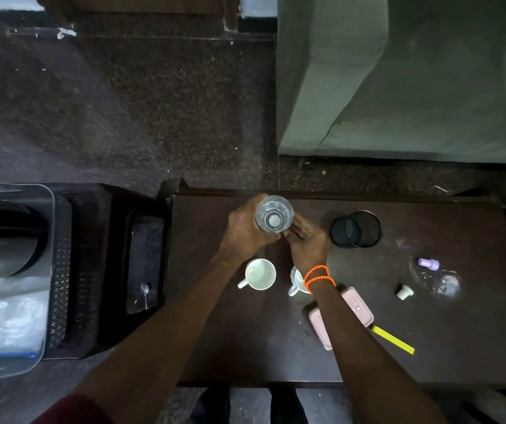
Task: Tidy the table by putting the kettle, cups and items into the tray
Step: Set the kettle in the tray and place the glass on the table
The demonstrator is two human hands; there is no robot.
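Both hands are seen at the far edge of the tabletop. The left hand is wrapped around a clear drinking glass, which is held upright above the surface, its mouth facing the camera. The right hand is placed just beside the glass, fingers loosely curled at its lower side; whether they touch it cannot be told. Orange bands are worn on the right wrist.

At far left, off the tabletop, a clear plastic bin and a black perforated crate are noted. Beside them, a dark tray is set lower than the tabletop, with a spoon lying in it.

On the tabletop, a white cup stands upright below the left wrist. A second white cup is partly hidden by the right forearm. A pink lidded box lies under that forearm, with a yellow strip just beside it. A black mesh holder stands further right. A small white cap, a purple cap and a clear glass piece are found near the right end.
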